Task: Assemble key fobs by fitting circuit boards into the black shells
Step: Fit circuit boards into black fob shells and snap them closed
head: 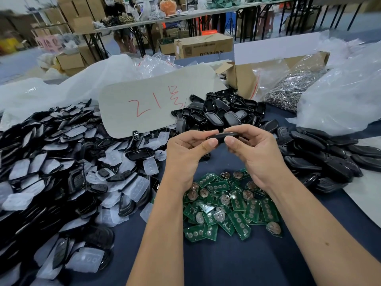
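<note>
While both thumbs press up from below and the curled fingers close over the top, the left hand (185, 149) and right hand (253, 149) pinch one black shell (223, 136) between them, edge-on above the table. Its glossy oval rim shows; the inside is hidden. Green circuit boards (231, 205) lie heaped just beneath the wrists.

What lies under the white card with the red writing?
The white card rests on black shells at its left and lower edges and on a clear bag behind. What lies beneath its middle is covered.
</note>
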`<action>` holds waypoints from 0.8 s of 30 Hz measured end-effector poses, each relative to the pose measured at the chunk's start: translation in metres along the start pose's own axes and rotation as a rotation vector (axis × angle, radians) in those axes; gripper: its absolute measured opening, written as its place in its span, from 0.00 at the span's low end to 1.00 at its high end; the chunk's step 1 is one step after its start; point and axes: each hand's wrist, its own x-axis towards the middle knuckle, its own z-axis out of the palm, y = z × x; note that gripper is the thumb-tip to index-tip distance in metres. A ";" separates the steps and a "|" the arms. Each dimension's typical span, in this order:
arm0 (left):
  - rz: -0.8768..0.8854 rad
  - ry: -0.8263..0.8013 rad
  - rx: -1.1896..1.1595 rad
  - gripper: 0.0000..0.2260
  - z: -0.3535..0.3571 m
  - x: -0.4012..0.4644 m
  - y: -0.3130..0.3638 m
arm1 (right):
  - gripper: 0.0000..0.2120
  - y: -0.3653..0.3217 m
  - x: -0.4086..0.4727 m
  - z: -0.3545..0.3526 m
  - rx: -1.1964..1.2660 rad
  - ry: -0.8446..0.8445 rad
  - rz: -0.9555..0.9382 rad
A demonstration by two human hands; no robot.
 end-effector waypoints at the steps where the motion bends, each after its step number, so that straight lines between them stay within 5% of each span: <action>1: 0.001 -0.004 0.014 0.08 -0.001 0.000 0.001 | 0.10 0.000 0.000 0.000 -0.015 0.008 -0.009; 8: 0.089 0.025 0.523 0.10 -0.012 0.004 -0.002 | 0.11 0.001 0.002 0.000 -0.494 -0.026 -0.204; 13: 0.145 -0.039 0.725 0.19 0.000 0.001 -0.001 | 0.14 0.002 0.002 0.001 -0.592 -0.094 -0.204; 21: 0.178 -0.033 0.773 0.18 0.006 0.000 -0.007 | 0.15 -0.001 0.002 -0.004 -0.438 -0.058 -0.112; 24: 0.089 0.028 0.608 0.16 0.010 -0.001 -0.011 | 0.12 0.001 0.004 -0.004 -0.364 0.047 -0.103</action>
